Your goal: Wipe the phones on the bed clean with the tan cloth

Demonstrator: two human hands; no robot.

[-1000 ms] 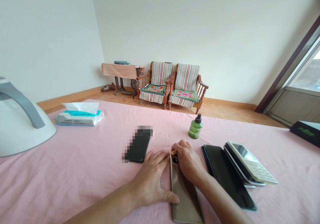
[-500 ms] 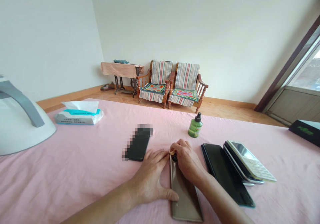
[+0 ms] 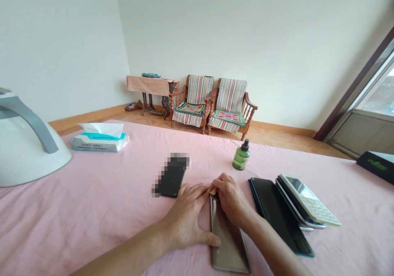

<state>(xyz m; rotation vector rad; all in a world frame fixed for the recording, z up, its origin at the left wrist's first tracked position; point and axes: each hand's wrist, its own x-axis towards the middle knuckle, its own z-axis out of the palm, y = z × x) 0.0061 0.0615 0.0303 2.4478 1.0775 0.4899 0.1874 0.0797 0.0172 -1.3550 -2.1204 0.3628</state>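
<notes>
A smooth pink cloth (image 3: 123, 210) covered the surface, and on it, at the far left, stood a big white rounded vessel (image 3: 27, 152) with a grey handle, with a soft white-and-turquoise tissue pack (image 3: 98, 143) just beyond it. A flat black phone (image 3: 172, 179), partly pixelated, lay near the left hand (image 3: 184, 216); a translucent green bottle (image 3: 241, 160) with a black top stood upright beyond the right hand (image 3: 227, 196). To the right of that hand lay a long glossy black slab (image 3: 273, 210) and, overlapping it, a stack topped by a white keypad device (image 3: 310, 200) with a grey screen. A dark box (image 3: 375, 166) sat at the right edge, and two wooden armchairs (image 3: 200, 103) stood on the floor behind.

The glossy bronze-brown phone (image 3: 229, 247) lay flat, camera side up, under both hands, its upper end partly hidden by the right one. The left hand was spread, thumb apart from the fingers and resting on the phone's back, fingertips by its top left corner. The right hand's fingers were together, pinching a small yellowish-tan piece (image 3: 212, 192) against that corner.

The tissue pack bore dark printing, the box green lettering and the bottle a label, none of them clear enough to read
</notes>
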